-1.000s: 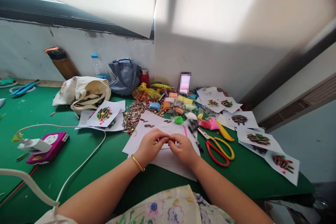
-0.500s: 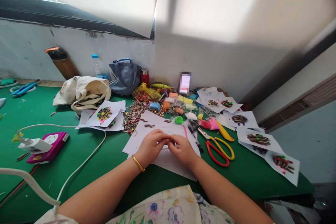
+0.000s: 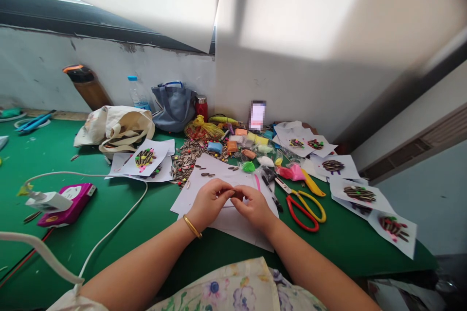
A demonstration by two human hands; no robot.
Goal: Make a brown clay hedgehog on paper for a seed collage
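Our left hand and right hand are drawn narrowly together, their fingertips pinching a small piece, too small to identify, just above white paper sheets on the green desk. Just ahead of the hands lie striped sunflower seeds and packets of coloured modelling clay; red-and-yellow scissors sit to the right.

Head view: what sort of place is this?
Most likely a handicraft workspace, perhaps a hobby or art room: a green-topped table holds loose sunflower seeds, packets of coloured modelling clay, and paper sheets bearing seed-and-clay pictures.
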